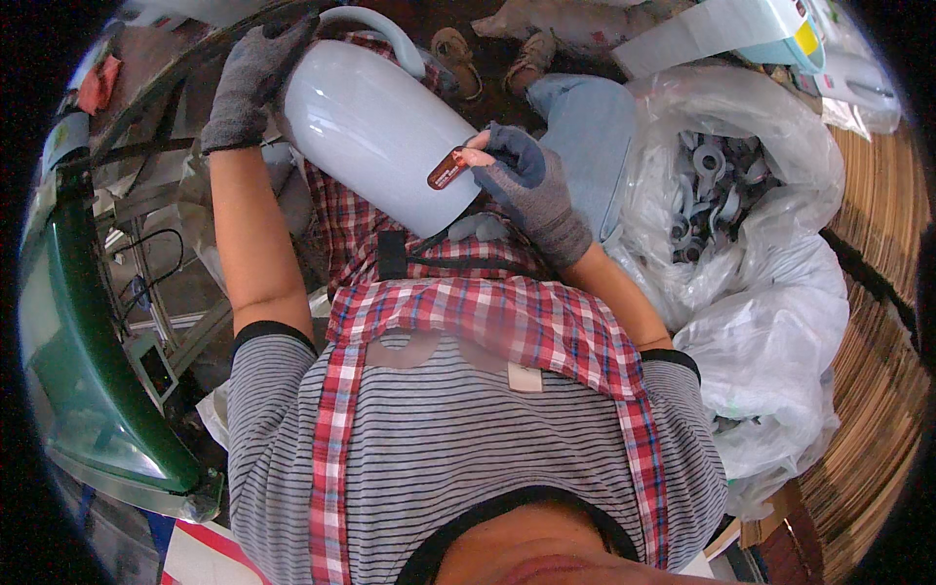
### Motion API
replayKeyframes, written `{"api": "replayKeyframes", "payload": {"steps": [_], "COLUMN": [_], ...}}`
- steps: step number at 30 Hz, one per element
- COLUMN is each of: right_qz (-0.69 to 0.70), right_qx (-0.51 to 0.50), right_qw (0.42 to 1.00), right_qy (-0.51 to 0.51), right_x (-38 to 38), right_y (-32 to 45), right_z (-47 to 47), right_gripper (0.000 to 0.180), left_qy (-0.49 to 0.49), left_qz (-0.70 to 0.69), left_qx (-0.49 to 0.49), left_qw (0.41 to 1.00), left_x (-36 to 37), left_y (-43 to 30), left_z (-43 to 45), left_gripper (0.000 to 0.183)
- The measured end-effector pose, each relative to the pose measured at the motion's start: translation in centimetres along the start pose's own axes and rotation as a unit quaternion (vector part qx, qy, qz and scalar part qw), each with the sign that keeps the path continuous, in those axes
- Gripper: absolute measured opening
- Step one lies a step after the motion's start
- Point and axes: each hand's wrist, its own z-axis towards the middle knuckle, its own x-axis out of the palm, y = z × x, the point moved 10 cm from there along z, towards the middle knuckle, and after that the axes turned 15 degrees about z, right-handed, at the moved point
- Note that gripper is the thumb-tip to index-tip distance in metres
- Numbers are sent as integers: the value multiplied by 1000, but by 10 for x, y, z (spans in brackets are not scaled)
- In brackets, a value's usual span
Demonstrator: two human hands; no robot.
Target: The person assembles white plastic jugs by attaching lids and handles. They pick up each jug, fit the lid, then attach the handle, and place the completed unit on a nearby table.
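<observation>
A pale grey-white glossy plastic jug-like vessel (373, 124) with a curved handle (380, 33) lies slanted across my lap. My left hand (256, 80), in a grey glove, holds its upper left end; those fingertips are partly hidden. Near the lower right end of the vessel, my right hand (523, 179), in a grey glove with bare fingertips, pinches one end of a dark red label (446, 170) bearing writing. The label lies against the vessel's side; how much of it is stuck down I cannot tell. A checked red apron (475, 314) lies under the vessel.
Right of me, a clear plastic bag (797, 168) holds several grey plastic parts (709, 164), with a white bag (768, 329) below it. Stacked cardboard (870, 351) stands at the far right. A green machine cover (95, 365) curves along the left. Another person's shoes (457, 62) show at the top.
</observation>
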Motion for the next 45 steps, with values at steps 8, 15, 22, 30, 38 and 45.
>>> {"api": "replayKeyframes", "payload": {"steps": [8, 15, 22, 30, 38, 45], "right_qz": [-94, -276, -436, -40, -299, -516], "right_qx": [-70, -211, -89, 39, 520, 393], "right_qw": [993, 937, 885, 893, 737, 720], "right_qy": [1, 19, -139, -446, -312, -247], "right_x": [0, 10, -57, -260, -194, -212], "right_y": [4, 26, 18, -21, -186, -225], "right_z": [0, -8, -16, -305, -514, -449], "right_gripper": [20, 20, 51, 46, 35, 76], "left_qy": [79, 85, 92, 217, 266, 229], "left_qz": [52, -23, -55, -297, -196, -249], "left_qx": [-62, -6, -47, -63, 35, -52], "left_qw": [994, 996, 993, 928, 943, 940], "left_x": [12, 18, 25, 49, 57, 25], "left_y": [17, 7, -10, -9, 7, 3], "left_z": [3, 2, 20, 14, 60, 33], "left_gripper": [57, 57, 51, 44, 43, 43]}}
